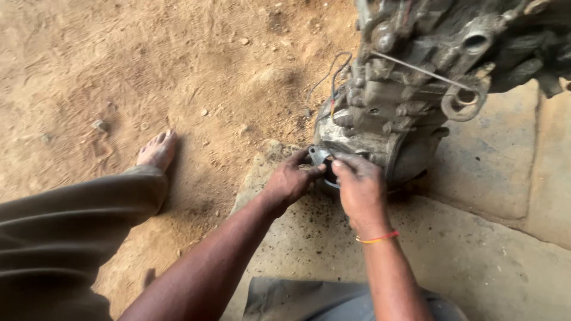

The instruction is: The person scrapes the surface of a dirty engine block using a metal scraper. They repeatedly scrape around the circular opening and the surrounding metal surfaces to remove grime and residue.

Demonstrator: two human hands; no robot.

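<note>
Sandy dirt ground [148,77] fills the left of the frame; a stone slab [476,249] lies lower right. Centre frame, the left hand [289,180] and right hand [360,189] pinch a small metal piece [319,155], fingers clamped on it, against the greasy engine [404,89] at upper right. A bare foot [157,150] rests at left.

both bare forearms run up from the lower edge toward about 12 o'clock and meet near the middle. the left hand [289,180] comes in from 7 o'clock, knuckles up, fingers curled and pinching at their tips. the right hand [358,187] comes from 6 o'clock, back facing up, fingers bent forward, tips just beside the left's. an orange band [377,239] circles the right wrist. a bare left foot [157,150] lies at 9 o'clock.
</note>
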